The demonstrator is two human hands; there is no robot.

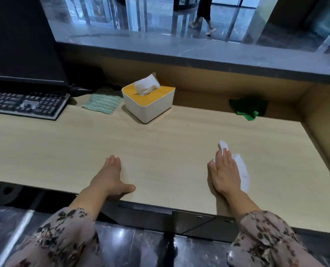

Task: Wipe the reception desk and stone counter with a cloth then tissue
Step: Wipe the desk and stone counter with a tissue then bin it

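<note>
My right hand (225, 170) lies flat with straight fingers on a white tissue (242, 172), pressing it onto the pale wooden reception desk (160, 151) at the front right. My left hand (110, 178) rests open on the desk near its front edge, holding nothing. A white tissue box (148, 105) with a yellow lid stands at the back middle, one tissue sticking up. A green-and-white striped cloth (102, 103) lies left of the box. A dark green cloth (248, 108) lies crumpled at the back right. The grey stone counter (198, 53) runs above the desk's back wall.
A keyboard (25, 105) and a dark monitor (21, 41) stand at the back left. A wooden side wall (324, 120) closes the desk on the right. Beyond the counter a person's legs (202, 18) cross the shiny lobby floor.
</note>
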